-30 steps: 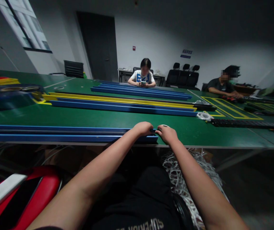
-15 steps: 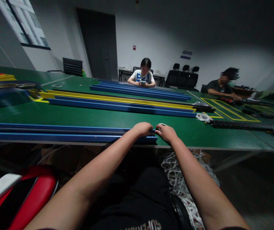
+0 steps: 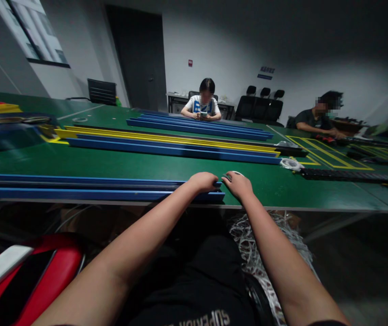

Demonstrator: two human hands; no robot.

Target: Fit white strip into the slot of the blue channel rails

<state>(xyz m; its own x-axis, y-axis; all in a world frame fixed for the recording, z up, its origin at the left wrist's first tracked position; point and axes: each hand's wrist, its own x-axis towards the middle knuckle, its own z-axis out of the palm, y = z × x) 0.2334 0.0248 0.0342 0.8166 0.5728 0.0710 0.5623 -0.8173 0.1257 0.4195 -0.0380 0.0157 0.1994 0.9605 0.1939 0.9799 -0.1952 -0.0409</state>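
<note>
The blue rail [image 3: 95,189] is laid along the desk's [image 3: 268,188] near edge. Its right end is covered by the left hand [image 3: 203,181], fingers curled; whether the right hand [image 3: 237,184] pinches anything cannot be told. An uneven push could slide the rail off that edge.

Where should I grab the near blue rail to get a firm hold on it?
Probably at its right end, coming from the near table edge. The blue rail is long, low and lies flat along that edge, and its end is free. The left hand rests there, the right hand just beyond.
</note>
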